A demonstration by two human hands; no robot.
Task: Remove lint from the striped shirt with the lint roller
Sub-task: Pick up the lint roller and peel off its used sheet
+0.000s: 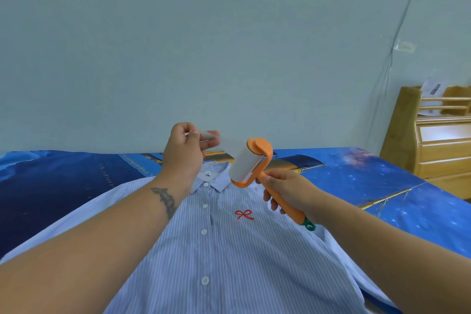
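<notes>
Striped shirt [229,257] lies spread flat, front up, on a blue space-print bedcover [382,186], its collar [216,178] toward the far edge and its hem running out of view at the near edge. White buttons [204,232] run down the placket, and a small red bow [244,214] is stitched on the chest just right of them.

Above the collar, clear of the cloth, the lint roller [251,163] is held in the air. The right hand [288,192] is wrapped closed around its orange handle [283,201], thumb on top, with the green tip of the handle sticking out below the palm. The white roll points up and toward the far edge, tilted to the left.

The left hand [186,150] is up beside the roll, thumb and fingertips pressed together on a translucent sheet [219,141] that stretches from the pinch across to the roll's upper end. A dark tattoo marks the left forearm.

A wooden cabinet [438,140] stands beyond the right corner of the bed, against the pale wall [204,46].
</notes>
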